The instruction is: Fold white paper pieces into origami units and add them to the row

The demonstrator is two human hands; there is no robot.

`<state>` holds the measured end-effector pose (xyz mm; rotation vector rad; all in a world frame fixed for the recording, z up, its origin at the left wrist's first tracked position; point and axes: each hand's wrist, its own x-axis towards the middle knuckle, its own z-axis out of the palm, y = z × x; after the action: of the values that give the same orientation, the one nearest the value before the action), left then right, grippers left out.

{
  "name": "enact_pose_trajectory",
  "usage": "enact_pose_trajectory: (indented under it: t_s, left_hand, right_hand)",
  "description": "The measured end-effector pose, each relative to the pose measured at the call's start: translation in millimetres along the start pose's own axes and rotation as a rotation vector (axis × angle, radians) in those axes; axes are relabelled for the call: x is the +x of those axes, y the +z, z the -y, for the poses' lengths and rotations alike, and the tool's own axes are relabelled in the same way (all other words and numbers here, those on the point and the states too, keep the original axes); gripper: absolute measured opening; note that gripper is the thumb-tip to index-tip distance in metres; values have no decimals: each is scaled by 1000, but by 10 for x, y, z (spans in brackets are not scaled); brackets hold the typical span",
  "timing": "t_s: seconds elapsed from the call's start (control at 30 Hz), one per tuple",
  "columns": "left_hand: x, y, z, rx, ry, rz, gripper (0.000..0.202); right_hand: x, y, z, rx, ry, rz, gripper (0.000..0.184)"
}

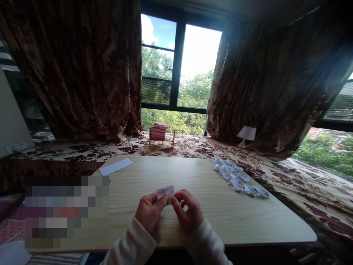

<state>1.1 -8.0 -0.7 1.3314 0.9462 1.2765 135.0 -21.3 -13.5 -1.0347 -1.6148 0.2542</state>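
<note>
folded piece: matt paper | tabletop: smooth, wood-grained | curtains: cloth | sleeves: cloth

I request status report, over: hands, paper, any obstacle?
Left hand holds folded paper. Right hand at its edge, grip unclear. Other folded pieces farther right, not in the way.

The paper is white, as are the strip and the pieces. The table is pale cream with wood grain. The sleeves are off-white. The curtains carry light floral shapes on dark brown; the cover, maroon flowers on cream. The towels are striped pink and white, the lampshade white, the window frame near-black, the trees green.
</note>
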Motion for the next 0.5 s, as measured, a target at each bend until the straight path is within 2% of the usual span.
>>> enact_pose_trajectory:
  t_s: [0.3, 0.5]
  left_hand:
    - [1, -3, 42, 27, 40, 70, 16]
    - [-20, 19, -8, 17, -6, 204, 10]
  right_hand:
    - [-1, -19, 3, 42, -32, -15, 15]
    - [-25, -41, 29, 43, -53, 41, 19]
